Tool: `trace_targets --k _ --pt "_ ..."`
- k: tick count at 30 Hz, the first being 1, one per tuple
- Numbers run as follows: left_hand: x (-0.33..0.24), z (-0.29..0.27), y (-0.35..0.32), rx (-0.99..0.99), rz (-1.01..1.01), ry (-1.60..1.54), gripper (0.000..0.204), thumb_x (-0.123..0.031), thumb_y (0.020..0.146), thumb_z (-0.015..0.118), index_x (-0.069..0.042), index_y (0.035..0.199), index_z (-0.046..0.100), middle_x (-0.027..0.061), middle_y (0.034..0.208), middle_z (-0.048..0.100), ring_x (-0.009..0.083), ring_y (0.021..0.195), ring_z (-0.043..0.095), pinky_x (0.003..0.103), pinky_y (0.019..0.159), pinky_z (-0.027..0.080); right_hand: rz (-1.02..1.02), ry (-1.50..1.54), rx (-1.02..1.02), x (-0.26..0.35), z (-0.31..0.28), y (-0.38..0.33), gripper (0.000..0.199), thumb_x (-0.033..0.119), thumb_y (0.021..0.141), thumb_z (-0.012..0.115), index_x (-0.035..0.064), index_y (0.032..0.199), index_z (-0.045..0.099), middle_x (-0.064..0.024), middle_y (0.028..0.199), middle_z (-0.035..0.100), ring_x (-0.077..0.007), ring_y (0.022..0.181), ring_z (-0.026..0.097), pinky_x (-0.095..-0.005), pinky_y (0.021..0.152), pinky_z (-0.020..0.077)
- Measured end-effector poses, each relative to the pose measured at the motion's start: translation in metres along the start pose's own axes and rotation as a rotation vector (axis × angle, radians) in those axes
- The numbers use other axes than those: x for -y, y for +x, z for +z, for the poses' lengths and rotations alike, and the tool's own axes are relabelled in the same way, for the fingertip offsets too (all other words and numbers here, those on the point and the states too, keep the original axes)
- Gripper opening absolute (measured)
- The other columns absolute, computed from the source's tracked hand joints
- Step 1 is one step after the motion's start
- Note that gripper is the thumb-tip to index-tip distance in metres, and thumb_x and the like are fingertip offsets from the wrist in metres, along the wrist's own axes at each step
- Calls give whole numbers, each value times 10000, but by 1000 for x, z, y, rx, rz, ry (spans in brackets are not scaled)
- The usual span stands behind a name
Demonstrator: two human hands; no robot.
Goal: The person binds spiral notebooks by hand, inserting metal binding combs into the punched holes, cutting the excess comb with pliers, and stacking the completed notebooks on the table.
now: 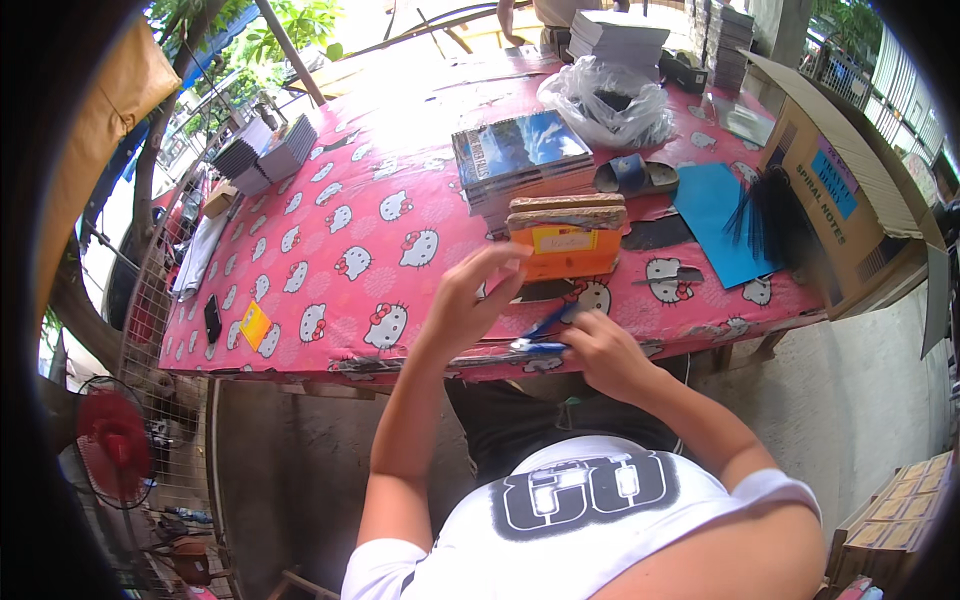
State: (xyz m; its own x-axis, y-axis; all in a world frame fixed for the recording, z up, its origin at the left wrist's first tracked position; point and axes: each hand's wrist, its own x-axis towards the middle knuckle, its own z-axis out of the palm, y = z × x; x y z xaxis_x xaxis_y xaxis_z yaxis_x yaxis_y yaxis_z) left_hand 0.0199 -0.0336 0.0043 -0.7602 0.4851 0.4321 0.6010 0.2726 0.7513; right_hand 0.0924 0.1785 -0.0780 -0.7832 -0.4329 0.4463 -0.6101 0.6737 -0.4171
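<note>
White-shirted torso lowest in view. At the table's near edge [300,372], right hand [600,350] pinches shut on a thin blue strip [545,335], steadying it; left hand [470,300], fingers half-curled and empty, hovers beside the orange box [565,250].

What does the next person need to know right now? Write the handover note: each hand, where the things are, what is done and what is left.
Left hand: raised over the table's near edge, fingers spread, tips close to the orange box; it grips nothing that shows.
Right hand: closed on a thin blue piece at the table edge.
Things: the orange box holds a brown stack; a pile of notebooks lies behind it, a blue sheet to the right.
Done: cannot tell from this view.
Left: the blue piece is in hand, not set down.
</note>
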Motion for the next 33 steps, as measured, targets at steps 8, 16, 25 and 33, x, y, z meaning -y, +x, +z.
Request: trace_targets --k 8,16,25,33 --pt "47 77 107 12 25 705 549 -225 712 745 -145 1222 556 80 1140 597 268 1149 499 441 993 308 248 -207 -158 -66 -55 -53 175 53 717 694 10 872 624 -129 892 573 -320 854 547 -414 755 449" --pt "-6 -5 26 -6 -84 630 537 -208 674 769 -173 1183 601 44 1107 612 237 1113 517 478 1012 258 199 -18 -470 -132 -95 100 151 151 808 672 18 878 660 -139 885 636 -295 782 593 -371 728 473" --pt "26 10 14 -94 -268 592 650 -332 707 767 -253 1302 520 69 1383 436 261 1322 362 718 1022 -49 677 130 44 -230 -75 227 533 426 723 758 -58 915 647 -178 803 666 -276 741 655 -351 708 500" --pt "26 -20 40 -763 -190 -204 546 -130 834 699 7 1293 437 148 1283 507 185 1171 511 320 967 420 277 182 -570 -105 -103 143 237 36 812 664 1 978 499 -135 869 648 -288 780 639 -377 733 486"
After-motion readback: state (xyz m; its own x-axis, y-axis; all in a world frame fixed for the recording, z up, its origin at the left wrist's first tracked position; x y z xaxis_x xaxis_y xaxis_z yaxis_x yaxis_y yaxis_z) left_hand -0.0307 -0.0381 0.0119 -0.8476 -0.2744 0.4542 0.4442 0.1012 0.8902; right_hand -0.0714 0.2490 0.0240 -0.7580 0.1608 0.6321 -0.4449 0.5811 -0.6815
